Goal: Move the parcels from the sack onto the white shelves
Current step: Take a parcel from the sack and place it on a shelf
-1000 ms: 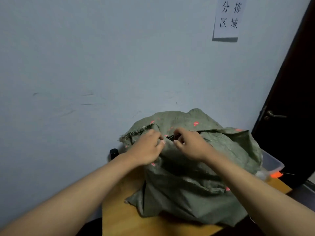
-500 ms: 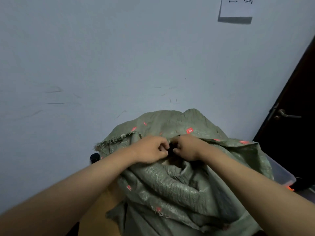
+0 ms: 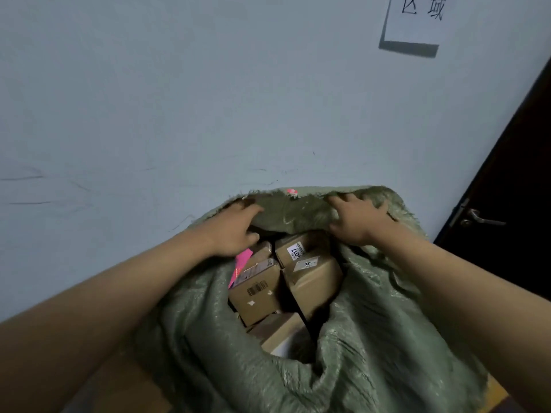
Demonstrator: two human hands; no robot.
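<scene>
A green woven sack (image 3: 372,338) stands on a wooden table against the wall, its mouth pulled wide. My left hand (image 3: 235,231) grips the far rim of the sack at the left, and my right hand (image 3: 357,222) grips the same rim at the right. Inside lie several brown cardboard parcels: one with a barcode (image 3: 256,293), one with white labels (image 3: 313,272), another lower down (image 3: 280,332). A pink packet (image 3: 240,263) is wedged at their left. The white shelves are out of view.
The pale wall stands right behind the sack, with a paper sign (image 3: 417,19) at the top right. A dark door with a lever handle (image 3: 480,219) is at the right. Bare wooden tabletop (image 3: 128,386) shows at the lower left.
Both hands were pinching the closed sack mouth close together. They have moved apart and pulled the rim back toward the wall, which uncovered the parcels. The view has come closer.
</scene>
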